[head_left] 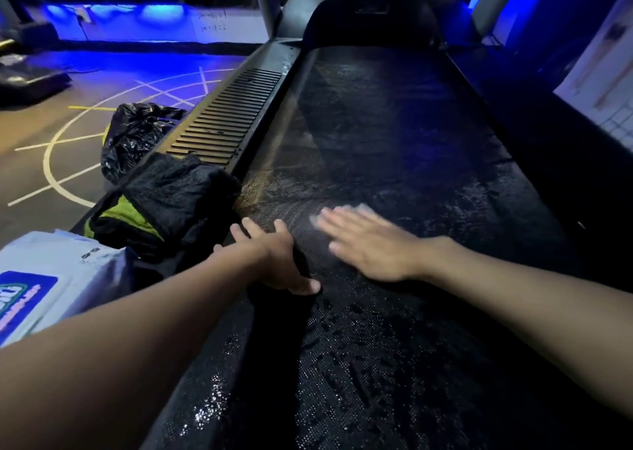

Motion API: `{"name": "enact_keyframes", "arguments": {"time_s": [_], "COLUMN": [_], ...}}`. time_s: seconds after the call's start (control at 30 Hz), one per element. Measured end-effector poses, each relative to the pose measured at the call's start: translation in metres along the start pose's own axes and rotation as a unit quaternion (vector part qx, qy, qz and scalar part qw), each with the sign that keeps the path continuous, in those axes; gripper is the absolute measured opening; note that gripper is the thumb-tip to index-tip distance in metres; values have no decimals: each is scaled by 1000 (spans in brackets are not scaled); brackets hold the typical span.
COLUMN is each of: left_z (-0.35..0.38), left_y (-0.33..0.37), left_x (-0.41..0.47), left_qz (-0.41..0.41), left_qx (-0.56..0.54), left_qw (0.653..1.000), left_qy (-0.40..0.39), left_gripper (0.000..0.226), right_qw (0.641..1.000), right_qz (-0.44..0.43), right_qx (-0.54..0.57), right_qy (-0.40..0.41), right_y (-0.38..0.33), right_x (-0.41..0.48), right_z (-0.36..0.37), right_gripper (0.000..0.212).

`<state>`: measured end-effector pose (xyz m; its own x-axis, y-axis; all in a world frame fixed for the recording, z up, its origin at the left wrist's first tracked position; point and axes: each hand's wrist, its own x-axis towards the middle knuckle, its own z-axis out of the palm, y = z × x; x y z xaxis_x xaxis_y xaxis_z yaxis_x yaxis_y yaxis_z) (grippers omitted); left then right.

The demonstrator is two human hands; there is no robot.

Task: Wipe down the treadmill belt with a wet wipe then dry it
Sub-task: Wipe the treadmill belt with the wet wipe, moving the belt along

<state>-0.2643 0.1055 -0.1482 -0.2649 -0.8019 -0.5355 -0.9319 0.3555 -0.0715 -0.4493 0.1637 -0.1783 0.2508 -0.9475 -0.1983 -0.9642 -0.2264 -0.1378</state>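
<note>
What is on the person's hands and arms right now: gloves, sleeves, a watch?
Nothing worn shows. The left hand and right hand are gloveless, with no ring, watch or band visible. Both forearms are bare to the frame edge; no sleeve appears.

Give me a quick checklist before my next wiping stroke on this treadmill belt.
1. Wipe under palm: ok; the right hand lies flat on the wipe, though both are blurred.
2. Brace: ok; the left hand rests at the left edge of the belt.
3. Belt stopped: cannot tell.
4. Whole belt covered: cannot tell; wet streaks show, but the light is dim.
5. Drying towel ready: ok; the towel lies on the side rail near the left hand.
6. Spare wipes: ok; the pack sits at near left.
</note>
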Motion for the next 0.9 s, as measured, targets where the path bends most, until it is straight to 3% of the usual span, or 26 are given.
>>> {"name": "enact_keyframes", "arguments": {"time_s": [0.07,0.23,0.37,0.5,0.63,0.73,0.8,0.9], "left_z": [2,5,3,1,-2,1,3,7], "left_y": [5,16,14,16,18,20,22,28], "left_x": [4,12,16,16,8,6,3,-3], "left_qz": [-11,17,30,32,32,29,70,194], "left_qx": [4,23,31,26,13,24,29,43], "left_qw": [1000,999,998,998,998,998,995,976], "left_qy": [5,27,46,47,49,47,58,87], "left_gripper": [143,136,133,134,124,126,116,91], "right_qw": [997,999,998,999,998,1000,1000,995], "right_qz": [71,-50,54,-36,65,-17,-20,95], "right_qx": [-1,-2,-7,6,14,-4,8,7], "right_qy": [15,-3,16,-1,22,18,16,27], "right_y": [7,-14,13,-4,17,-10,-3,21], "right_x": [7,-21,-17,-37,-30,-51,-53,-41], "right_z": [-4,10,2,14,3,18,14,3], "right_gripper": [61,61,63,61,61,63,59,58]}}
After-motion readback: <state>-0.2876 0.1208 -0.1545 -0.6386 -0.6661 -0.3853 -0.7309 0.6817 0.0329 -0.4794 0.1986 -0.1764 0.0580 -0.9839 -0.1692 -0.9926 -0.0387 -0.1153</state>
